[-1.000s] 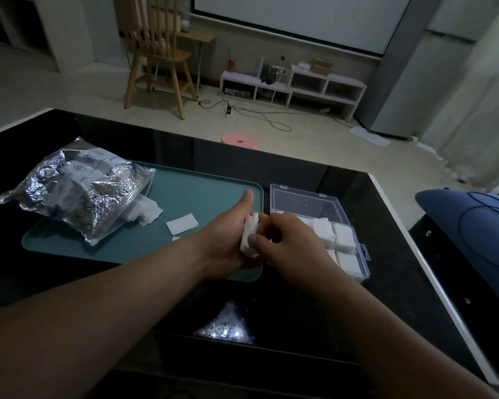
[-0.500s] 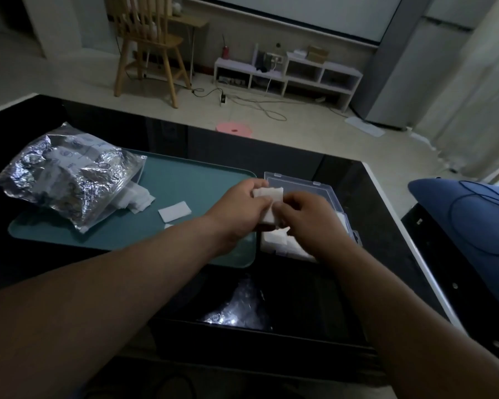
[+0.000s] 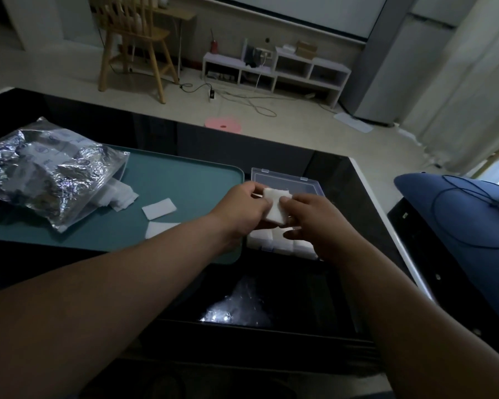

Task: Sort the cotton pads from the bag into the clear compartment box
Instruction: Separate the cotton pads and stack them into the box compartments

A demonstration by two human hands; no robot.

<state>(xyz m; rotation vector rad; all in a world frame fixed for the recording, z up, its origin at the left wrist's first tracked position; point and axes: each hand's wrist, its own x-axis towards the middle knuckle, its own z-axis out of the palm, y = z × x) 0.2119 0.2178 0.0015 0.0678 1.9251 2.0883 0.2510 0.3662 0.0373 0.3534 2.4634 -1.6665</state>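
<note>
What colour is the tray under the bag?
Teal green tray, seen in the head view.

pad stack [image 3: 274,208]: white, above clear box [image 3: 288,181] | bag [image 3: 49,175]: crinkled, lying left

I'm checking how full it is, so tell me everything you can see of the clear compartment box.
The clear compartment box is see-through plastic with thin dividers, lying flat on the black table just right of the teal tray. Its lid is open, laid back behind it, with two small tabs on the far edge. The near compartments hold white cotton pads. The left hand and right hand hold a pad stack above it, hiding its middle.
</note>
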